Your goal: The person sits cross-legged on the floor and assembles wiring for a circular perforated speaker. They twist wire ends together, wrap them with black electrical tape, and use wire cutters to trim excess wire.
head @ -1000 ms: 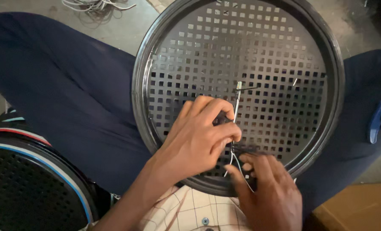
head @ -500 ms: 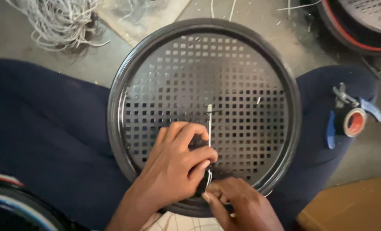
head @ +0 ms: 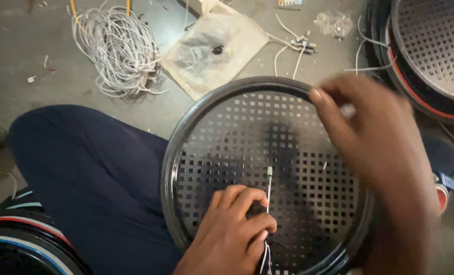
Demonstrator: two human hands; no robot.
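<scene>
Left fingers (head: 247,224) pinch thin wire (head: 268,191) on perforated pan (head: 308,132) | right hand (head: 384,153) blurred, grasp unclear

Dim, flat light — right hand (head: 384,153) smeared by motion blur (the rest sharp).

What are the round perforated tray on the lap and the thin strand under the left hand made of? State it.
The round perforated tray looks like dark metal with a semi-gloss finish: its raised rim catches highlights and its square holes are evenly punched. The thin strand pinned by the left hand looks like pale plastic-sheathed wire with a small metallic tip, though it is too fine to be sure.
</scene>
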